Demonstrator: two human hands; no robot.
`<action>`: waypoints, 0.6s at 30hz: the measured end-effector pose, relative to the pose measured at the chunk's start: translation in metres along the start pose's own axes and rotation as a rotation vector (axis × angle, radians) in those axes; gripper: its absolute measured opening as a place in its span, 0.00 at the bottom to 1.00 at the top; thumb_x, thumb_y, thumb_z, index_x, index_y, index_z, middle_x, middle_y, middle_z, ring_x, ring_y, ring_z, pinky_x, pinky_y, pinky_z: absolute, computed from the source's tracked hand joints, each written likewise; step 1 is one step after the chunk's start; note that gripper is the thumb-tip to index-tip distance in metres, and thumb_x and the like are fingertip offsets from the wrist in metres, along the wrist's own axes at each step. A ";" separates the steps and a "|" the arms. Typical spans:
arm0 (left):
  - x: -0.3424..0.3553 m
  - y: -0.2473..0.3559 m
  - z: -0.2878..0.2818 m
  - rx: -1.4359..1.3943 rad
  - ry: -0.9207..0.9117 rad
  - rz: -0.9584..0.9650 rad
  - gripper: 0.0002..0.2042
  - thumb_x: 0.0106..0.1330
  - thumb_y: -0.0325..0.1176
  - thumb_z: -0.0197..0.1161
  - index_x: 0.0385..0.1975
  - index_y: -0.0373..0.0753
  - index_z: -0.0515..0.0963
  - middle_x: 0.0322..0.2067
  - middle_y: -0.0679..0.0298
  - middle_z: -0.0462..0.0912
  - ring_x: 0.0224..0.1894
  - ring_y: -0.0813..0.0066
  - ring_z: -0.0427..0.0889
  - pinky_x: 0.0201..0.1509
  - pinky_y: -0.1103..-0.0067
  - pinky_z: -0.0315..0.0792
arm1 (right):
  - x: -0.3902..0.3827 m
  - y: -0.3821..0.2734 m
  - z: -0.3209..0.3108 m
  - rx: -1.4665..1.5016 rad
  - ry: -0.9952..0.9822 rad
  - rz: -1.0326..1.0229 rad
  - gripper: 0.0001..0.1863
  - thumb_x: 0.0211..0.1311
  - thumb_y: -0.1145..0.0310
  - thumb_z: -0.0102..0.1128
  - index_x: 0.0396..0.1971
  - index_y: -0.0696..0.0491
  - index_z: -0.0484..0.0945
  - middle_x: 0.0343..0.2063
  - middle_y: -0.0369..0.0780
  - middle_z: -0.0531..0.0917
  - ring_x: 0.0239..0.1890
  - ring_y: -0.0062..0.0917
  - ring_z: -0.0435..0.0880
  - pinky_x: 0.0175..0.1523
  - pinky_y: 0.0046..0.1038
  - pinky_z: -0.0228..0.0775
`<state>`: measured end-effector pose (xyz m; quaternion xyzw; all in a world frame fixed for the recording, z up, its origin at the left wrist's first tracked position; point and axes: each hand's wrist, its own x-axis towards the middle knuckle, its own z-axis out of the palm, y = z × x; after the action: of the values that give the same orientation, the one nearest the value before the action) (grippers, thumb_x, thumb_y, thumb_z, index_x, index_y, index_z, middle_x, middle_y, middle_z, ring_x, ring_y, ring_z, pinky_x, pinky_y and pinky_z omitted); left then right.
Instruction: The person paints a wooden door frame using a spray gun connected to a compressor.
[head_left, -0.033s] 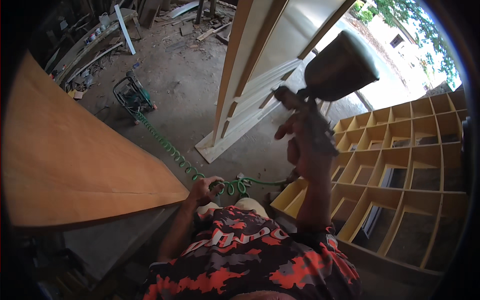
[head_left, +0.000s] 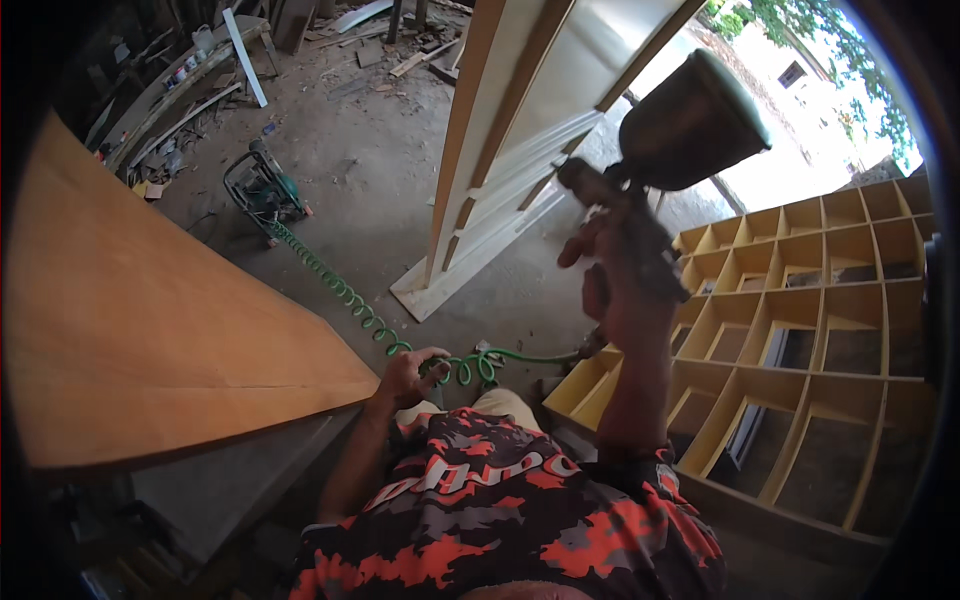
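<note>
Raising the spray gun (head_left: 660, 160) at one o'clock, my right hand (head_left: 625, 285) had its grip wrapped around the handle; my left hand (head_left: 408, 378) pinched the green coiled hose (head_left: 400, 345) at center. I judged keeping slack off the yellow shelf unit (head_left: 820, 330) wise.

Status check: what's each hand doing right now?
Right hand raised, gripping spray gun. Left hand low, holding green coiled hose. Yellow shelf unit at right.
</note>
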<state>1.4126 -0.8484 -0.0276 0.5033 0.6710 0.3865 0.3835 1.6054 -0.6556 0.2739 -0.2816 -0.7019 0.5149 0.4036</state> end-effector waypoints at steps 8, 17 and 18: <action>0.005 0.013 -0.031 -0.007 0.049 0.090 0.30 0.69 0.61 0.66 0.55 0.38 0.84 0.36 0.51 0.90 0.40 0.57 0.91 0.44 0.67 0.81 | 0.034 -0.019 0.015 0.053 0.136 0.004 0.15 0.81 0.57 0.57 0.44 0.56 0.79 0.28 0.40 0.88 0.09 0.07 0.63 0.14 0.17 0.48; 0.019 0.025 -0.043 -0.047 0.080 0.080 0.30 0.69 0.60 0.67 0.57 0.38 0.83 0.37 0.51 0.89 0.39 0.56 0.90 0.45 0.66 0.80 | 0.070 -0.027 0.020 0.071 0.101 -0.050 0.16 0.81 0.57 0.57 0.43 0.57 0.78 0.27 0.41 0.86 0.08 0.09 0.62 0.15 0.18 0.47; 0.021 0.026 -0.043 -0.041 0.089 0.079 0.30 0.69 0.59 0.67 0.58 0.38 0.82 0.37 0.51 0.89 0.39 0.56 0.90 0.45 0.66 0.80 | 0.075 -0.025 0.019 0.051 0.135 -0.058 0.15 0.79 0.56 0.60 0.40 0.54 0.79 0.24 0.40 0.84 0.09 0.10 0.62 0.15 0.19 0.46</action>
<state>1.3798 -0.8288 0.0107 0.5037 0.6589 0.4372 0.3477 1.5514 -0.6117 0.3155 -0.2850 -0.6674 0.5006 0.4719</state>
